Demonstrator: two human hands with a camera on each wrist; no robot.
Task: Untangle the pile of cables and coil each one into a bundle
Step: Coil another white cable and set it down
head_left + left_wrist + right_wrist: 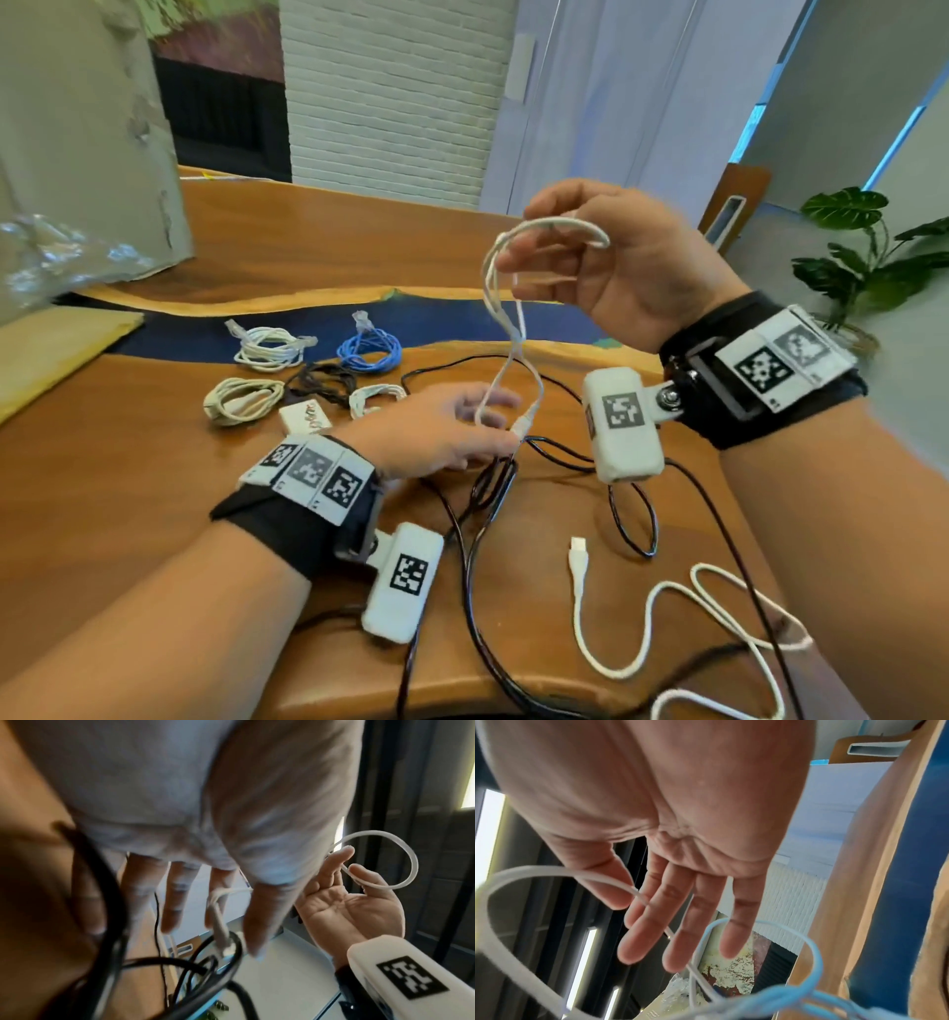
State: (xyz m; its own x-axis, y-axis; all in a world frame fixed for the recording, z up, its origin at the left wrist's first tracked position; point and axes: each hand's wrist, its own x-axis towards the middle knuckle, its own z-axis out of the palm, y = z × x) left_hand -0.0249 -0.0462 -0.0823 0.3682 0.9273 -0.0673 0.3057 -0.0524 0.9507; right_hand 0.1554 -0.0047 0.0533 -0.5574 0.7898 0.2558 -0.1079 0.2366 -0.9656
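Note:
My right hand (518,241) is raised above the wooden table (308,246) and pinches a loop of a thin white cable (554,222) between thumb and forefinger; the pinch shows in the right wrist view (634,892). The cable hangs down twisted to my left hand (503,419), whose straight fingers touch its lower loop beside the plug (521,425). In the left wrist view the plug (223,939) lies between forefinger and thumb. Tangled black cables (493,483) lie beneath. A second white cable (662,591) lies loose at the near right.
Several coiled bundles lie at the back left: white (267,349), blue (369,349), beige (241,401), black (323,380). A crumpled clear bag (51,257) and a tan envelope (51,349) sit far left. A potted plant (862,257) stands beyond the right edge.

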